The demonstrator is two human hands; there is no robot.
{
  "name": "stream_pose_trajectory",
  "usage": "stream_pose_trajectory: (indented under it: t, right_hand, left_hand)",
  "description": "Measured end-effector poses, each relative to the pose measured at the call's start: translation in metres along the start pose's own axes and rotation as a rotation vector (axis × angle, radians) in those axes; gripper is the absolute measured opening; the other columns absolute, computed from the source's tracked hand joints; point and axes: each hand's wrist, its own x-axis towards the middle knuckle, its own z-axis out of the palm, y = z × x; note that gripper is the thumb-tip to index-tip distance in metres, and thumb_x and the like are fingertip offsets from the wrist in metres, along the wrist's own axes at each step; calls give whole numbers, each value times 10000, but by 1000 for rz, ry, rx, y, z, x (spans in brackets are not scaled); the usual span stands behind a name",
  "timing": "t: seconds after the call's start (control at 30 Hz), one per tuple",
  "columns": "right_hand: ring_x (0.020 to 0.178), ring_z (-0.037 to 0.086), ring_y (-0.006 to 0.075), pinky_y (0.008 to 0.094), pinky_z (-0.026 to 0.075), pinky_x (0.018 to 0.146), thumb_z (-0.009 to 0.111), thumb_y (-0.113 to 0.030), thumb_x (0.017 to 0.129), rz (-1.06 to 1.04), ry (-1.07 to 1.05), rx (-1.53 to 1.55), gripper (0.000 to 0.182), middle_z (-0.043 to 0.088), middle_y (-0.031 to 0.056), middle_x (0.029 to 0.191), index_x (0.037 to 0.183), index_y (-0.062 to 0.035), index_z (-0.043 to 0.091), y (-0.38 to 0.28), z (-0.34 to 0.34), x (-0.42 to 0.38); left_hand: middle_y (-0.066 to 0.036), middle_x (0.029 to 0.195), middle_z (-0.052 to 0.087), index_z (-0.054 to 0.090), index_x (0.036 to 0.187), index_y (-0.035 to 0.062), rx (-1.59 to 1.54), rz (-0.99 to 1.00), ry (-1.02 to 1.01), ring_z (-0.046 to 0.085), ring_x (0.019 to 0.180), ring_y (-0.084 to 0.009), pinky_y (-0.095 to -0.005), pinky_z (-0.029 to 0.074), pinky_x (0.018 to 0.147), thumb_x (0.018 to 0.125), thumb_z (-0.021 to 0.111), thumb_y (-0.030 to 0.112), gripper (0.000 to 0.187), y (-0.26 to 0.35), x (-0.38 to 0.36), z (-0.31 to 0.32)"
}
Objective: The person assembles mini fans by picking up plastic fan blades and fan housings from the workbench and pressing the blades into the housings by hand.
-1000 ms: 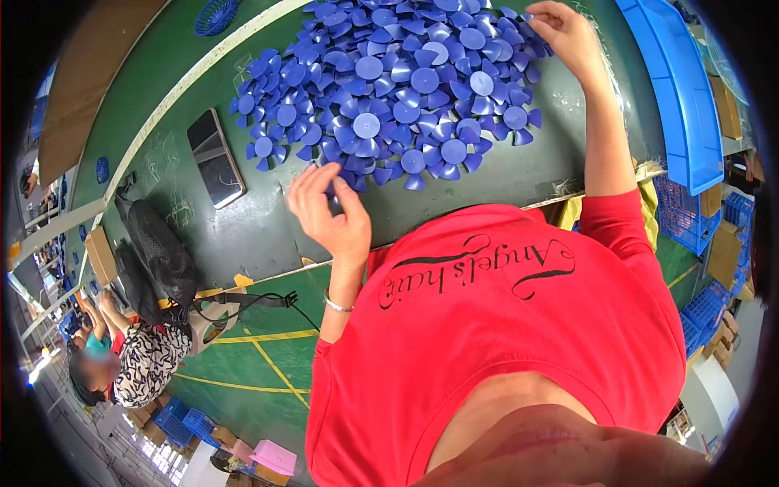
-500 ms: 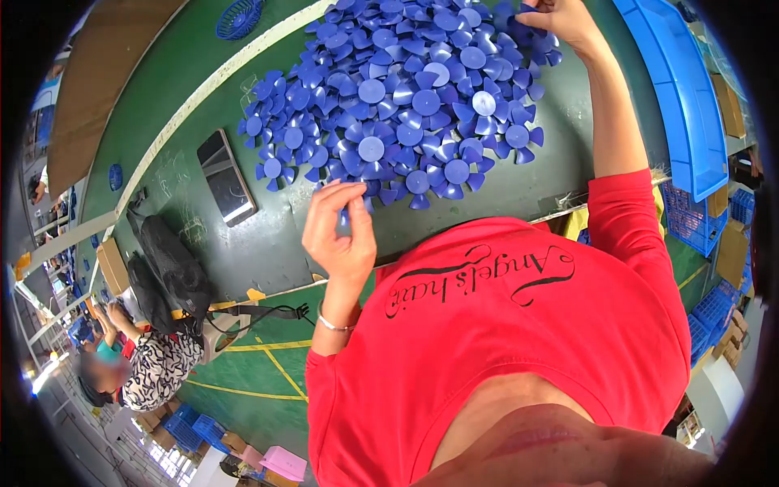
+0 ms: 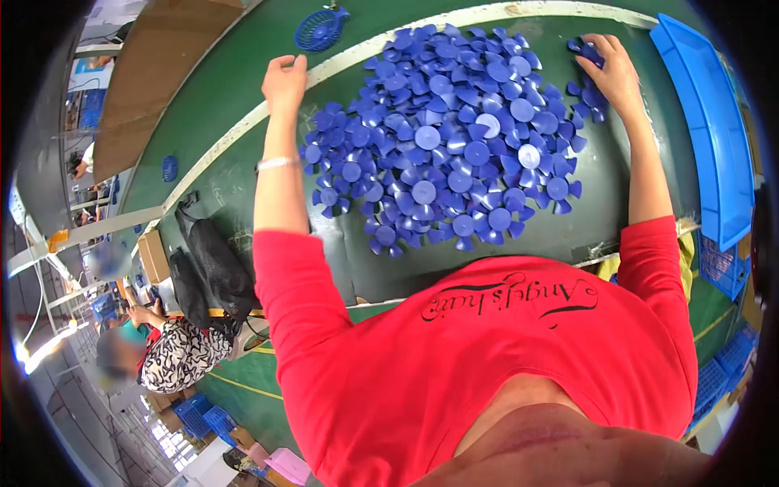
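Observation:
My left hand (image 3: 284,84), with a bracelet at its wrist, is stretched out over the white rail (image 3: 243,128) along the table's far side. Its fingers are curled together, and I cannot make out anything between them. My right hand (image 3: 615,75) is at the right of the heap, thumb and fingers closed on a dark blue fan blade (image 3: 587,53). A few more fan blades (image 3: 591,99) lie under that hand. Between my arms spreads a big heap of blue plastic fan blades (image 3: 442,154), each with a round hub, on the dark green table (image 3: 341,256).
On the green surface beyond the rail are a blue basket (image 3: 320,31) and a smaller blue one (image 3: 169,169). A long blue tray (image 3: 714,138) stands at the right. Black bags (image 3: 213,258) lie at the left, near a person in a patterned top (image 3: 187,353).
My left hand has gone from the heap's near edge out to the far rail. My right hand has moved slightly away from the heap. The phone is now hidden. The whole view has shifted.

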Motion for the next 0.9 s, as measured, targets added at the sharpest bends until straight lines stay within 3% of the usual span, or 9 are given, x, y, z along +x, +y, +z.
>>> stream_pose_trajectory:
  t: [0.03,0.1,0.17,0.3,0.4,0.43,0.6,0.73,0.9]
  right_hand:
    - [990,586,317,398,478,825,686,-252,787,18,-3,-107,335,588,110,1028,1078,-100,622,0,-2,1]
    - [988,587,328,405,477,825,681,-243,783,96,-62,-112,332,583,126,1028,1081,-109,624,4,-1,5]
    - [984,586,336,410,476,824,679,-241,778,136,-96,-111,335,579,139,1024,1084,-114,625,10,-2,8]
    - [954,593,341,410,476,812,678,-254,772,143,-84,-154,340,575,154,1011,1081,-120,627,20,-3,6]
    - [891,615,321,412,484,763,673,-276,774,203,-147,-156,335,600,141,940,1068,-121,628,31,1,9]
    - [878,617,319,414,484,754,672,-282,775,218,-170,-162,338,608,135,921,1069,-123,627,30,-1,9]
    - [772,578,137,283,478,747,702,-310,798,233,34,227,383,602,33,848,1130,-128,646,42,26,1]
    - [812,596,129,269,477,783,713,-313,807,249,98,357,389,629,42,906,1152,-142,661,31,33,-1]
    - [819,603,124,269,481,787,708,-304,817,195,85,318,362,641,40,912,1137,-139,670,33,38,0]
  left_hand:
    - [-128,799,689,603,1077,-41,59,32,60,678,646,-171,-274,538,600,819,662,367,486,-22,27,16]
    - [-134,789,686,599,1060,-64,-72,-154,-41,681,627,-176,-275,547,550,820,667,355,487,-7,47,26]
    - [-136,767,698,625,992,-67,-264,-291,-115,694,647,-215,-315,568,624,811,655,306,415,22,44,35]
    - [-200,783,677,539,1072,-129,-486,-415,-181,690,614,-241,-298,586,507,841,567,34,284,43,48,53]
    - [-223,875,635,520,1017,-136,-873,-452,-184,679,664,-300,-369,600,561,844,513,-15,211,42,45,52]
    - [-224,960,601,502,1040,-122,-975,-423,-253,649,771,-327,-429,590,692,859,530,-40,201,42,39,39]
    - [-216,968,606,524,1041,-64,-1113,-331,-189,627,844,-359,-509,549,783,884,531,13,175,10,4,-14]
    - [-231,1005,602,536,1053,-71,-1270,-425,80,610,865,-402,-557,527,798,957,452,162,266,-27,-55,-32]
    - [-116,1125,616,542,1165,6,-1322,-198,205,635,976,-240,-445,550,806,988,427,239,314,-24,-103,-16]
